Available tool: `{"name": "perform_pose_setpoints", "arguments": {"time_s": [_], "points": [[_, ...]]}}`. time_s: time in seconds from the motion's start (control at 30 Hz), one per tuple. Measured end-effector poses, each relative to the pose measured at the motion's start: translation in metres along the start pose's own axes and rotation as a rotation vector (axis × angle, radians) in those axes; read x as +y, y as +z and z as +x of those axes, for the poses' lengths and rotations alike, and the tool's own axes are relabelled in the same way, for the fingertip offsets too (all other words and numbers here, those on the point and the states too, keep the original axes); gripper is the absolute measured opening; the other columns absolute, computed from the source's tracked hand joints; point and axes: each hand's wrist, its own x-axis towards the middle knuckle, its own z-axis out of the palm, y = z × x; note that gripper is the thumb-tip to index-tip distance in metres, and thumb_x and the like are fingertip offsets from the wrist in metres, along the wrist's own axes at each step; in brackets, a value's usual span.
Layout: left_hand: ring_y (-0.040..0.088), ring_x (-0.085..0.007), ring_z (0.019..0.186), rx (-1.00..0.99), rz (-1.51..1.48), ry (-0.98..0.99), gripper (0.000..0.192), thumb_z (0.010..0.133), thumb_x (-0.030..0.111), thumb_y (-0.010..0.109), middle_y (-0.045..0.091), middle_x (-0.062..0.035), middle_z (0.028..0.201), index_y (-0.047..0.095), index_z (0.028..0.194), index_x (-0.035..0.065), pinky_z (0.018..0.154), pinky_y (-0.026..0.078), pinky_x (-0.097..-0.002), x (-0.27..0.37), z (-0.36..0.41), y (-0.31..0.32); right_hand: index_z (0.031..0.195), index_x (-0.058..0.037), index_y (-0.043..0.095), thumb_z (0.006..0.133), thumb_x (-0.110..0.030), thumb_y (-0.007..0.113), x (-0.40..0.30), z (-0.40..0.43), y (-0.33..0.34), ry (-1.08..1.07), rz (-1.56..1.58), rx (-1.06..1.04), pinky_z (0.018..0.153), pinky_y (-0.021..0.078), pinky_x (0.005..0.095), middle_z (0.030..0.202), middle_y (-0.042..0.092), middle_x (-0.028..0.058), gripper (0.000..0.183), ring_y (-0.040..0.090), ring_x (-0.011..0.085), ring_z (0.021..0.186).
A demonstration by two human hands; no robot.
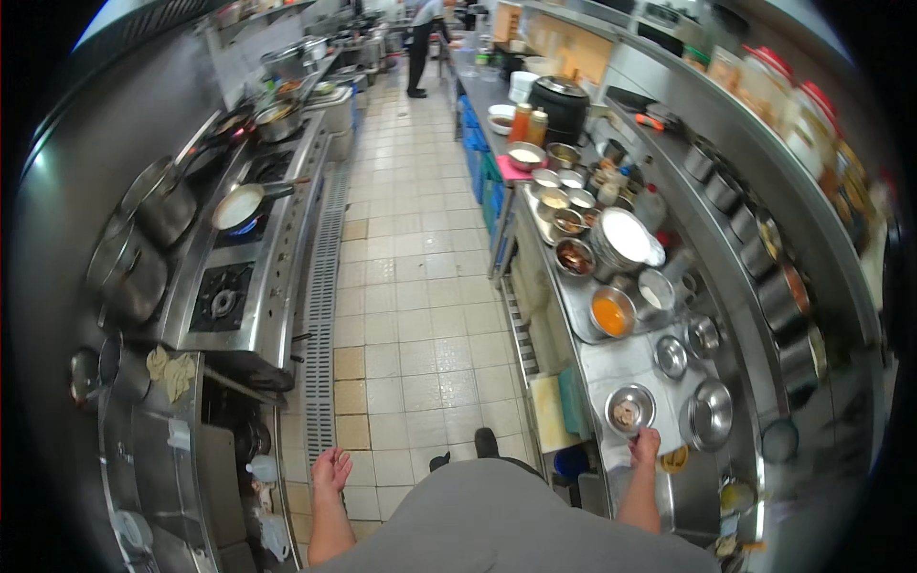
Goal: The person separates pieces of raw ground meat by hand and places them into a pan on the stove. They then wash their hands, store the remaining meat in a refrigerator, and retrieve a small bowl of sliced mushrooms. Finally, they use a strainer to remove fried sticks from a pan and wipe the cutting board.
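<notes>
My left hand (pixel 332 469) hangs over the tiled floor beside the drain grate, fingers apart and holding nothing. At the right counter, my right hand (pixel 645 445) is at the near rim of a steel bowl (pixel 630 410) that holds some pinkish-brown food; its fingers look closed on the rim. The bowl rests on a white cloth (pixel 609 365). Beyond it stand small empty steel bowls (pixel 671 357) and a stack of steel bowls (pixel 709 415). A steel container of orange sauce (pixel 612 312) sits on a tray farther along.
Left, a frying pan (pixel 239 208) with white contents sits over a lit burner on the gas range (pixel 266 286); large stockpots (pixel 161 204) stand behind. A floor drain grate (pixel 326 286) runs along the aisle. A person (pixel 421 50) stands at the far end. A shelf (pixel 723 208) overhangs the right counter.
</notes>
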Motion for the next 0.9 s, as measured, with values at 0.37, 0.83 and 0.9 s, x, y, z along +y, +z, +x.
{"name": "perform_pose_setpoints", "arguments": {"time_s": [0.37,0.83,0.9], "points": [[0.069,-0.0249,0.093,0.215,0.232,0.194,0.025,0.100,0.033,0.064,0.070,-0.0078,0.106,0.066,0.112,0.0109,0.081,0.055,-0.0440,0.046,0.038,0.080,0.087,-0.0147,0.050,0.089,-0.009,0.059,-0.130,0.035,0.236,-0.160,-0.020,-0.681,0.041,0.0431,0.0258,0.067,0.050,-0.0024,0.011,0.047,0.0100,0.050],[0.069,-0.0171,0.096,0.231,0.808,0.546,0.033,0.100,0.030,0.067,0.076,-0.0062,0.101,0.075,0.119,0.0036,0.085,0.054,-0.0333,0.103,0.028,0.281,0.085,-0.0047,0.056,0.086,-0.006,0.065,-0.195,-0.062,0.709,-0.369,-0.466,-1.432,0.048,0.0476,0.0291,0.067,0.054,0.0019,0.009,0.055,0.0127,0.055],[0.064,-0.0152,0.113,-0.025,0.630,0.384,0.035,0.105,0.031,0.064,0.072,-0.0059,0.121,0.069,0.128,0.0064,0.096,0.053,-0.0354,0.135,0.029,0.323,0.087,-0.0029,0.057,0.087,-0.005,0.064,-0.202,-0.117,0.752,-0.323,-0.503,-1.592,0.049,0.0504,0.0310,0.071,0.058,0.0038,0.007,0.057,0.0136,0.055]]}}
